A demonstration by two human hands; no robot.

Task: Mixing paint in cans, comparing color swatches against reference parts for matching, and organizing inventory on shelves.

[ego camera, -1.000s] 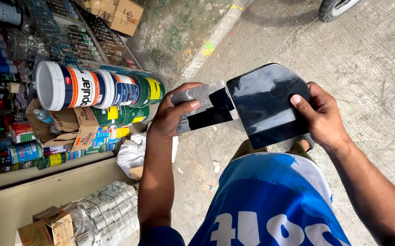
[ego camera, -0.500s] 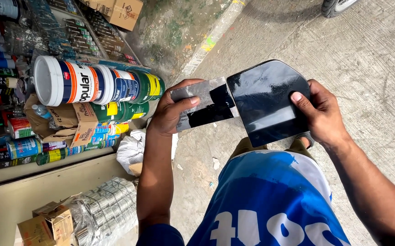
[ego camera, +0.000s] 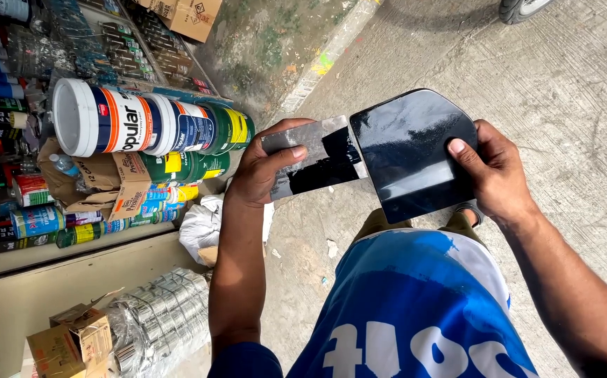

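A glossy black panel (ego camera: 415, 150), flat with rounded upper corners, sits right of the frame's centre, held up over the concrete ground (ego camera: 562, 77). The right hand (ego camera: 492, 171) grasps its right edge, thumb pressed on the shiny face and the other fingers wrapped behind it. Against the panel's left edge lies a flat grey spreader blade (ego camera: 314, 157), smeared with black along its lower half and touching the panel. The left hand (ego camera: 265, 171) clenches the blade's left end, thumb on top and fingers curled underneath.

Below the panel, at the bottom centre of the frame, shows the person's blue shirt with white lettering (ego camera: 415, 308), and just under the panel's lower edge a sandalled foot (ego camera: 468, 210) peeks out.

To the left of the left hand stands a stack of paint cans lying on their sides: a large white bucket (ego camera: 118, 119) with green cans (ego camera: 223, 133) beside it. Below them rests a white plastic bag (ego camera: 202, 224). In the lower left corner lie shrink-wrapped silver tins (ego camera: 160, 322) and a small cardboard box (ego camera: 72, 339). At the top right edge part of a tyre (ego camera: 520, 8) shows.
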